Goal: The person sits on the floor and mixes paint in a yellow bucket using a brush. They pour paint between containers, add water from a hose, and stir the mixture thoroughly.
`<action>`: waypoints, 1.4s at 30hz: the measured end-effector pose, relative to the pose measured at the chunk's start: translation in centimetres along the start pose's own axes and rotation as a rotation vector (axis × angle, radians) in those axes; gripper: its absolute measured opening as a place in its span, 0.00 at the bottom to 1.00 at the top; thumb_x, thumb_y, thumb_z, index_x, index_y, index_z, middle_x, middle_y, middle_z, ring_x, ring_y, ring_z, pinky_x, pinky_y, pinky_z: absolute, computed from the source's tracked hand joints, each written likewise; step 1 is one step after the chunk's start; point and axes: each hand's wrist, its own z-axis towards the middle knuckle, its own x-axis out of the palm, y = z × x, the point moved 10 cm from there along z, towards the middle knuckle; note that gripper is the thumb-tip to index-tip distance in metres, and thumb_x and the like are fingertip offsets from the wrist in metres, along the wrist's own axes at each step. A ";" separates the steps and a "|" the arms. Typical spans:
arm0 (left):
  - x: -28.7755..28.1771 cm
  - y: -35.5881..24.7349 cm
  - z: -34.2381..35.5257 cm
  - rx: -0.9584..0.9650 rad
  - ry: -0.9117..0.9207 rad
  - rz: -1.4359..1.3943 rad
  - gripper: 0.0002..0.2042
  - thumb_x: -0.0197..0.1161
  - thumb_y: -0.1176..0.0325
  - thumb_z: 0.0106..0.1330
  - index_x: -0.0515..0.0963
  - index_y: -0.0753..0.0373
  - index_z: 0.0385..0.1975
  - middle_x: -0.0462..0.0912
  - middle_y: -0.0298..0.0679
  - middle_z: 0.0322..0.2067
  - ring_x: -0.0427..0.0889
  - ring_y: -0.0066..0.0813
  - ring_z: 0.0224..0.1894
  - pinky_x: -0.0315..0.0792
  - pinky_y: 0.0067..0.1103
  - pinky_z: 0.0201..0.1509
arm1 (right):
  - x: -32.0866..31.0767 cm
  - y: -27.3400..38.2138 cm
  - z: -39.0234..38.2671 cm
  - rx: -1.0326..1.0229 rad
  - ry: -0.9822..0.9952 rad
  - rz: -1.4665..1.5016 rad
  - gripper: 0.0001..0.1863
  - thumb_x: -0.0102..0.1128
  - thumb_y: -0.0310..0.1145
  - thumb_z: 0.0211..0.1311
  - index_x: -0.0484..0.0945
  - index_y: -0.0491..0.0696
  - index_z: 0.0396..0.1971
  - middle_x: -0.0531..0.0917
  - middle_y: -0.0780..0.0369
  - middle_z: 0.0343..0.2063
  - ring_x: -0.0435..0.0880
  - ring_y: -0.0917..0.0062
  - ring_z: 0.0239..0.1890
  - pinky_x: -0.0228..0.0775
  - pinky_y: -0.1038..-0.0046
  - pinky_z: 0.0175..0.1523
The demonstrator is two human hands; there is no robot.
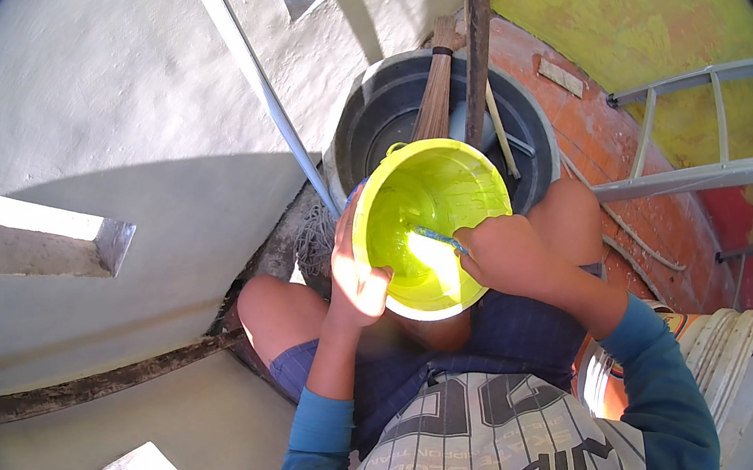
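A yellow-green plastic bucket (473, 175) is tilted toward me between my knees, its inside wet and shiny. My left hand (356, 280) grips its left rim, thumb inside and the other fingers round the outside. Inside the bucket, my right hand (514, 250) is closed round a thin blue stick-like tool (435, 235), whose tip points at the bucket's inner wall. What kind of tool it is does not show clearly. Bright sunlight falls on the lower part of the inside.
Behind the bucket stands a large dark round tub (369, 107) with a stick broom (435, 99) and a wooden pole (477, 41) in it. A metal pole (268, 97) leans at the left wall. An aluminium ladder (702, 178) is at the right, above stacked white pails (729, 350).
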 end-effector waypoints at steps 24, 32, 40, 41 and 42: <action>-0.3 0.5 -0.9 -0.058 0.005 0.020 0.40 0.56 0.58 0.54 0.63 0.76 0.68 0.68 0.62 0.67 0.66 0.59 0.71 0.55 0.41 0.76 | -3.6 -2.0 3.4 0.091 -0.184 0.050 0.13 0.60 0.40 0.64 0.85 0.46 0.36 0.85 0.52 0.25 0.86 0.55 0.29 0.78 0.54 0.36; -0.4 0.8 -1.1 -0.042 -0.002 0.059 0.42 0.56 0.62 0.49 0.61 0.75 0.69 0.73 0.55 0.62 0.72 0.46 0.65 0.61 0.34 0.72 | -0.9 -1.8 0.9 0.066 -0.016 0.100 0.14 0.60 0.39 0.62 0.86 0.44 0.36 0.85 0.50 0.23 0.86 0.54 0.27 0.78 0.54 0.37; -0.3 0.3 -1.4 -0.035 -0.016 0.089 0.41 0.55 0.60 0.52 0.62 0.74 0.69 0.70 0.57 0.65 0.67 0.51 0.68 0.57 0.37 0.75 | 1.0 2.9 0.6 -0.024 0.018 0.218 0.14 0.60 0.39 0.62 0.86 0.43 0.33 0.84 0.50 0.22 0.85 0.54 0.26 0.77 0.54 0.36; -0.2 0.3 -1.4 -0.043 -0.011 0.072 0.40 0.54 0.57 0.56 0.62 0.73 0.70 0.67 0.58 0.67 0.65 0.55 0.71 0.54 0.41 0.76 | 1.1 3.4 0.9 -0.029 0.025 0.231 0.14 0.60 0.39 0.62 0.85 0.43 0.33 0.84 0.50 0.22 0.85 0.54 0.26 0.77 0.54 0.36; -0.1 0.3 -1.5 -0.045 -0.006 0.072 0.39 0.53 0.55 0.59 0.62 0.72 0.70 0.66 0.59 0.69 0.63 0.56 0.72 0.53 0.43 0.77 | 1.0 3.8 1.1 -0.037 0.002 0.243 0.14 0.60 0.39 0.63 0.85 0.43 0.31 0.84 0.51 0.21 0.85 0.54 0.26 0.77 0.54 0.35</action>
